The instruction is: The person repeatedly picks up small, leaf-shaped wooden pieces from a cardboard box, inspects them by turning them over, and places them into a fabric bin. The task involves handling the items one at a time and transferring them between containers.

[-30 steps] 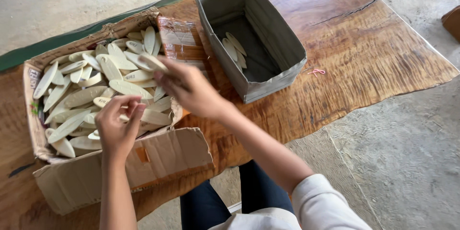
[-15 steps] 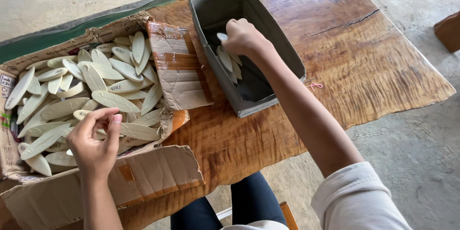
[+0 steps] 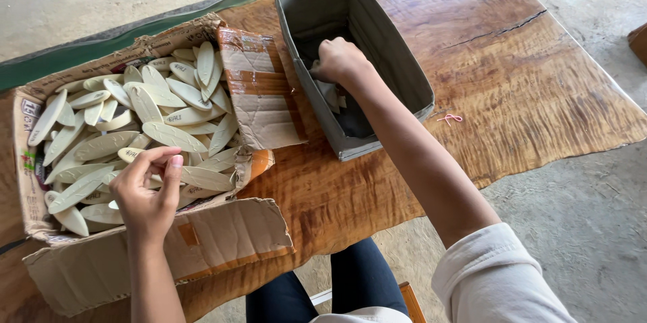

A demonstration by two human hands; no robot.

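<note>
An open cardboard box [image 3: 263,104] on the left holds several pale, leaf-shaped wooden pieces [image 3: 172,136]. My left hand [image 3: 145,195] hovers over the box's near side, fingers curled around one of those pieces. A grey rectangular box [image 3: 404,74] stands to the right. My right hand [image 3: 337,60] reaches down inside it, fingers closed among a few pale pieces [image 3: 331,97] on its dark bottom; whether it still holds one is hidden.
Both boxes rest on a glossy wooden tabletop [image 3: 526,80] with an irregular edge. A small pink rubber band [image 3: 449,119] lies right of the grey box. Concrete floor [image 3: 579,229] lies beyond, and my dark trouser legs [image 3: 357,282] show below.
My right hand carried a piece from the cardboard box over to the grey box and has sunk deeper into it. My left hand stayed over the cardboard box.
</note>
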